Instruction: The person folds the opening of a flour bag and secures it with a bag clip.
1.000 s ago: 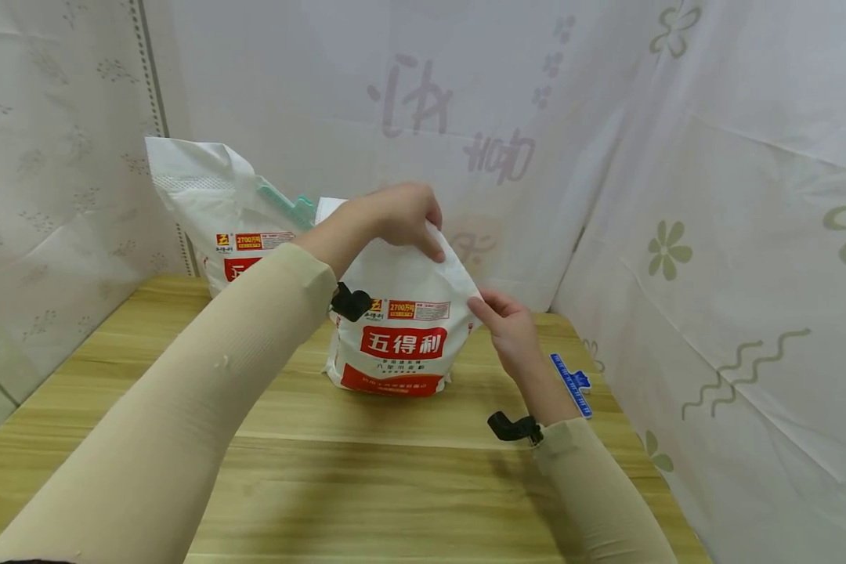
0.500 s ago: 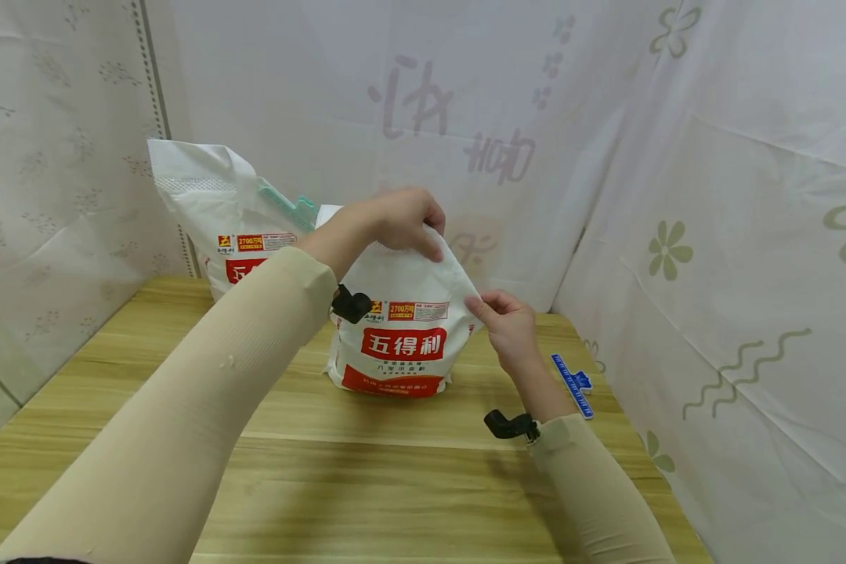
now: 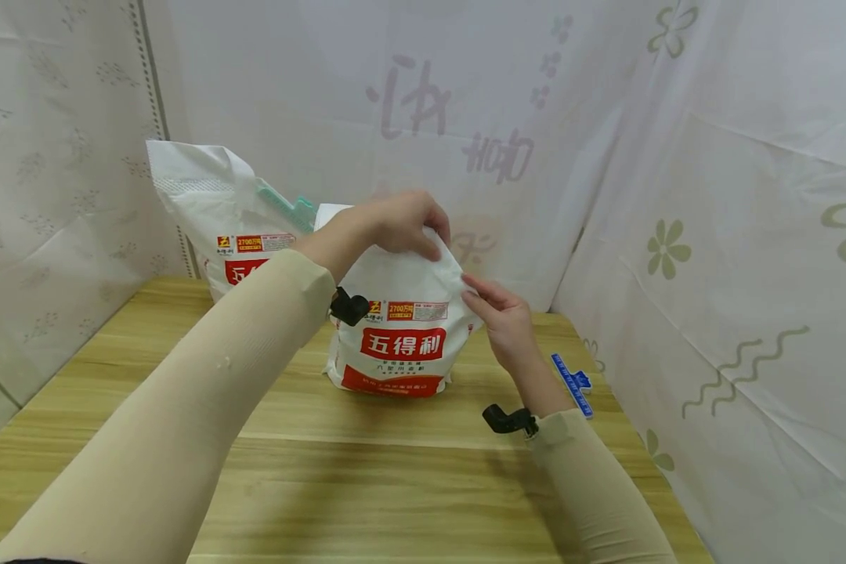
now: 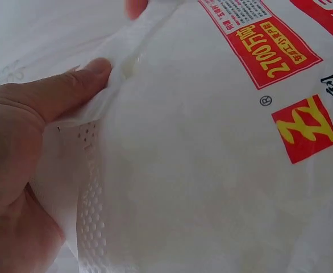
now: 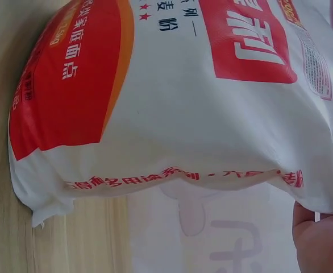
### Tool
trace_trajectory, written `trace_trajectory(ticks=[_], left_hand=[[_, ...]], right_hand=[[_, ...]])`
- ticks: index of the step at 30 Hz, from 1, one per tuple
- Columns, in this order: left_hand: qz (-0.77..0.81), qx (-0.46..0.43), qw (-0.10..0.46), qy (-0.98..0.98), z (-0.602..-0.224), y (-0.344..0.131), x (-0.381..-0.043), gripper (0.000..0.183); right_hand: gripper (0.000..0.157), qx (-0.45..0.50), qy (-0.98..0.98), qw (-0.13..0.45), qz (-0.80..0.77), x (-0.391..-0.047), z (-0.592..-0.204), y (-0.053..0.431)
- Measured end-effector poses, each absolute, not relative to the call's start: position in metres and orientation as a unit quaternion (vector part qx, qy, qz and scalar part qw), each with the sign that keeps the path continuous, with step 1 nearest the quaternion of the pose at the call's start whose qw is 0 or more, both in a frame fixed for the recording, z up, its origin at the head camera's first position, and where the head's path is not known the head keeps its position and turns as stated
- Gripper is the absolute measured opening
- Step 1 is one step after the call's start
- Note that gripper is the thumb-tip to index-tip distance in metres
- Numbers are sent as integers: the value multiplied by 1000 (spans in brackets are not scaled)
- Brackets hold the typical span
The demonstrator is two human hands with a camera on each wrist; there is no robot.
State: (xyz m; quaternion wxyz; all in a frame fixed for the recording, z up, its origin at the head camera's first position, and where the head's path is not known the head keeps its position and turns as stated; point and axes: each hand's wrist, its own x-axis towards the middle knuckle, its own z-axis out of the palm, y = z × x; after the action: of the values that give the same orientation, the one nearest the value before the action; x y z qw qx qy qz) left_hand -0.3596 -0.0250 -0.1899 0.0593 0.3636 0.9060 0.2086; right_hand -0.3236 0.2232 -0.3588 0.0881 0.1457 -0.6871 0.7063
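A white flour bag (image 3: 395,313) with red print stands upright on the wooden table. My left hand (image 3: 405,223) reaches over and grips its folded-down top, the thumb on the near side. In the left wrist view, the left thumb (image 4: 92,74) presses the white fold, with a dotted strip showing below it. At the bag's upper right edge, my right hand (image 3: 504,317) pinches the material between thumb and index finger. The right wrist view shows the bag's side seam (image 5: 195,176) and, at the lower right, a finger (image 5: 320,233) against the bag's corner.
To the left rear stands a second flour bag (image 3: 218,207), its top slanted and a teal sealing clip (image 3: 285,204) across it. A blue sealing clip (image 3: 573,385) lies on the table (image 3: 366,486), right of my right hand. Printed curtains (image 3: 641,235) enclose the back and sides.
My right index finger has come from behind the bag's edge to its upper corner, and the slanting fold there has become shorter and rounder. My left hand keeps its hold, barely shifted.
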Motion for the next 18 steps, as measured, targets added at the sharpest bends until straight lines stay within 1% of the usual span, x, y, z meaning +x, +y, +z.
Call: trace_trajectory(ticks=[8,12,15,18], left_hand=[[171,327,62,928,-190,-13,-356,22],[177,332,60,925,-190,-12,-354,13],[187,341,51,920,-193,-14,-356,9],[194,351,38,915,-198,-15,-359,8]], right_hand=[[37,140,-705,89,690,-324,-352,221],[36,146,-703,76,692,-324,-347,219],[33,156,-705,70,688,-324,-345,218],[30,161,-705,72,687,-323,-344,217]])
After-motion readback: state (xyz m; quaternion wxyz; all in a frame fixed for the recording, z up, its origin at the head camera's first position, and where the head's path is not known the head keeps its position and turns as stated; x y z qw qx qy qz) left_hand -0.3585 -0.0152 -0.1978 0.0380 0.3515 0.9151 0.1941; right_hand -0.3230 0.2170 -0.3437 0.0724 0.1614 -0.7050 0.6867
